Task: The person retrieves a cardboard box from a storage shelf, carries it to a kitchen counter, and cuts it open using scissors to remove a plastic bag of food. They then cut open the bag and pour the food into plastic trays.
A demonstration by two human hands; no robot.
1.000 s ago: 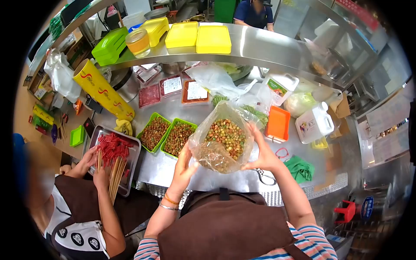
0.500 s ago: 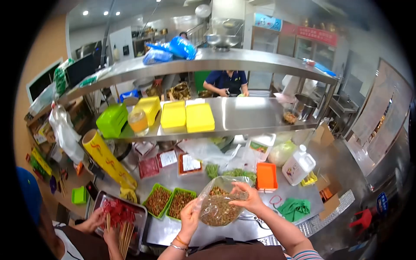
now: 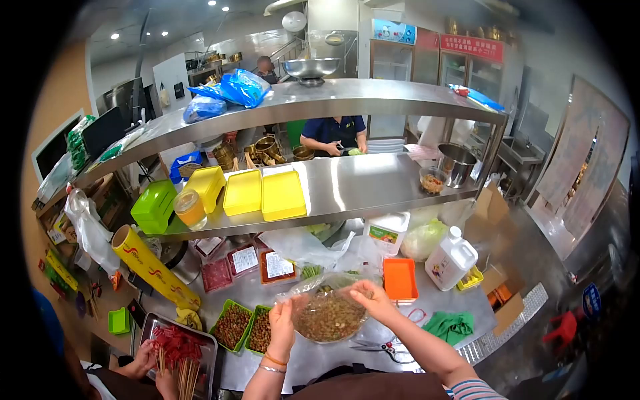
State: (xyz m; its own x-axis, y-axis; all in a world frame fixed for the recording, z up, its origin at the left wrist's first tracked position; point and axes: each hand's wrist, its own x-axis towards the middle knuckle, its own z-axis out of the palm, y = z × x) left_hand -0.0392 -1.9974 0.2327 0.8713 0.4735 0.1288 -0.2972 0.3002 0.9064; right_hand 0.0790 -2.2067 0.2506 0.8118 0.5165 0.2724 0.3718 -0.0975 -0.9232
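Observation:
A clear plastic bag (image 3: 330,319), filled with small brown and greenish pieces, hangs or rests in front of me above the steel table. My left hand (image 3: 281,333) is closed on the bag's left edge, near its mouth. My right hand (image 3: 375,300) pinches the opposite edge, so the top is spread between both hands. Just left of the bag, two green trays (image 3: 231,325) hold brown pieces. Scissors (image 3: 385,347) lie on the table below my right forearm. An orange tray (image 3: 400,280) stands beyond my right hand.
At left, another person's hands (image 3: 140,360) hold sticks over a metal tray (image 3: 212,333) of red strips. Packaged red food (image 3: 243,260), a yellow film roll (image 3: 155,268), a white jug (image 3: 451,259) and a green cloth (image 3: 448,327) surround me. A steel shelf (image 3: 353,180) crosses ahead.
My hands have spread further apart, drawing the bag's top wider and flatter. More of the scissors shows now. The view has shifted slightly.

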